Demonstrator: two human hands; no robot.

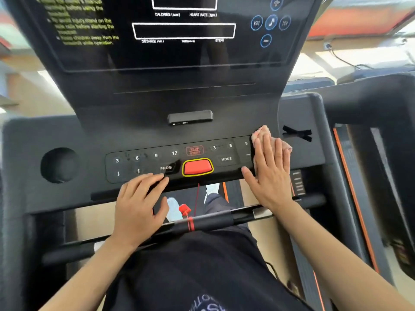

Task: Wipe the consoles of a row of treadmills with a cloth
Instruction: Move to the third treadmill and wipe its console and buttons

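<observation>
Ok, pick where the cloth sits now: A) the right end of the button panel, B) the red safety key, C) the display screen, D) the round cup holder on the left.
A: the right hand presses the cloth flat on the button panel's right end, beside the 9 key.

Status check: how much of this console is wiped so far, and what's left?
Done: nothing provable; no wipe streaks show. In hand: the right hand presses the cloth flat on the panel, at its right end beside the 9; the left hand rests on its front edge. Left: apparent smudges near the left 3 and 6, the screen above, and probably the rest of the row.
</observation>
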